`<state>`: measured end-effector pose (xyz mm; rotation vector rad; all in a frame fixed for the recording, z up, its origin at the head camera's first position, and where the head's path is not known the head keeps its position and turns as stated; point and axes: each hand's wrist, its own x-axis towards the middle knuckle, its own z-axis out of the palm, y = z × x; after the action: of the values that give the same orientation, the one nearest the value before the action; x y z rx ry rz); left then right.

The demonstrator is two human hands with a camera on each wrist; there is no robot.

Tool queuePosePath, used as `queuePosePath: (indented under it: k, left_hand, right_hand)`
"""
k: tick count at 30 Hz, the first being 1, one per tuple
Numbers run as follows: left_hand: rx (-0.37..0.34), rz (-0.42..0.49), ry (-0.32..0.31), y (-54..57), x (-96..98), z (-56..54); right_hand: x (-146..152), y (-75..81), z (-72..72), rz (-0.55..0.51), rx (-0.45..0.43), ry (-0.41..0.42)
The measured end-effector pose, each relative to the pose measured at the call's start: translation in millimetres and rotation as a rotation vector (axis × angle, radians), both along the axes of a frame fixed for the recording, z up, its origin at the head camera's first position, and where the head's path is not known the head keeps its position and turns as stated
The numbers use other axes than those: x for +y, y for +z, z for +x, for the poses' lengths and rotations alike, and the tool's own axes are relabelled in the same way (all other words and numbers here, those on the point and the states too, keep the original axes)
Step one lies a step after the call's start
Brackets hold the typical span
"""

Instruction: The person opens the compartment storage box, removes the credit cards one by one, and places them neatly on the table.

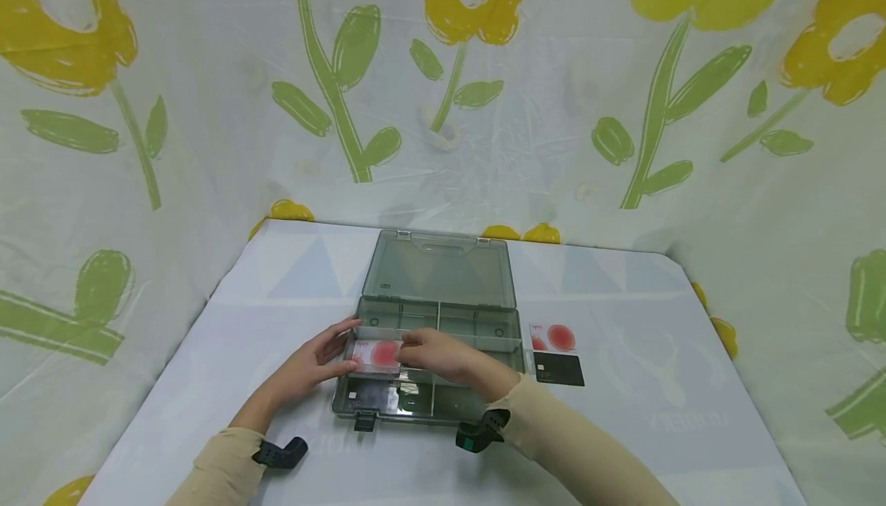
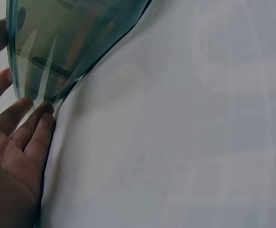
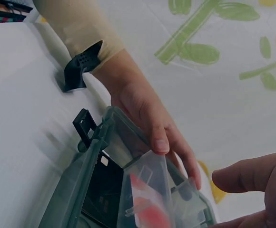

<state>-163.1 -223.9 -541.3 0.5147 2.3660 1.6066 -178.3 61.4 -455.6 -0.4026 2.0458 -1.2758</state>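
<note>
A translucent grey-green divided case (image 1: 415,417) lies on the table with its lid (image 1: 443,264) raised at the back. In its left middle compartment is a white-and-red card (image 1: 376,354), and a black card (image 1: 370,396) lies in the front-left compartment. My left hand (image 1: 301,371) rests against the case's left side, fingers extended along the outer wall and thumb at a divider's end. Over the middle row, my right hand (image 1: 439,354) is beside the card's right end. Its thumb (image 3: 245,175) looks extended and apart from the fingers in the right wrist view; nothing shows between them.
Right of the case, another white-and-red card (image 1: 554,337) lies just behind a black VIP card (image 1: 559,369). A dark latch (image 1: 364,421) juts from the case's front edge. Flower-printed cloth hangs around the white table (image 1: 657,429).
</note>
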Motion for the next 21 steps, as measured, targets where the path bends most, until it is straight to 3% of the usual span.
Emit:
queuePosePath:
  k: [13,21]
  left_hand:
    - [-0.011,0.015,0.000,0.6,0.2,0.4]
    - [-0.012,0.020,-0.005,0.7,0.6,0.2]
  right_hand:
    - [1.6,2.4,2.4,-0.100,0.048,0.002]
    - [-1.4,-1.8,-0.3,-0.106,0.088,-0.012]
